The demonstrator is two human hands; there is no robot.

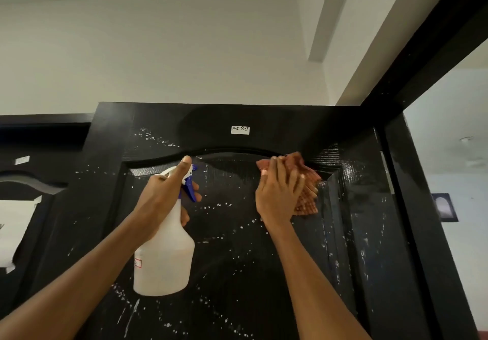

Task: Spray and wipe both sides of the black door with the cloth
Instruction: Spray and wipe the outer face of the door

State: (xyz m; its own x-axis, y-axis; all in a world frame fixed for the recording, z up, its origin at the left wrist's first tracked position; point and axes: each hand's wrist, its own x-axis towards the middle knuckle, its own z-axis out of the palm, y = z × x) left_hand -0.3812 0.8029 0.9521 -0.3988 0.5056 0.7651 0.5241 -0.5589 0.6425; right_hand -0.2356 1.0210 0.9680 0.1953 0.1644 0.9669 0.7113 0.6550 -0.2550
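The black door (227, 247) fills the lower view, its arched panel speckled with white droplets and wet streaks. My left hand (165, 194) grips the neck of a white spray bottle (166, 258) with a blue trigger, thumb up along its head, nozzle facing the door. My right hand (278, 192) presses a reddish-brown checked cloth (306, 181) flat against the upper right corner of the panel, fingers spread over it. A small white label (240, 130) is stuck near the door's top.
The black door frame (412, 181) runs down the right side, with a lit room beyond it. Another black door (39, 181) with a taped white paper (13, 234) stands at the left. White wall and ceiling lie above.
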